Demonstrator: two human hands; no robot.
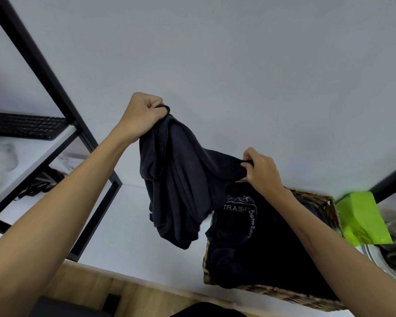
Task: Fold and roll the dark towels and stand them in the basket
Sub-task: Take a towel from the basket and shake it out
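**Dark towel held up in both hands over the desk**

Left hand [144,113]: grip clenched round a bunched corner of the dark towel [176,179], fingers curled in, raised high. Right hand [261,168]: lower & further right, thumb + fingertips pinching another edge of the same towel. Cloth sags btwn the two grips and hangs in loose folds, unfolded, lower end dangling above the white desk [133,220], not touching it as far as can be told.

Just right of the hanging cloth, under the right forearm: wicker basket [316,202] on the desk, filled w/ more dark fabric [261,248]; one piece shows pale printed lettering, not readable in full.

Left side: black metal shelf frame [55,92] w/ a black keyboard [23,125] on its white shelf. Far right: bright green sheet [361,218] beside the basket, above a round metal rim.
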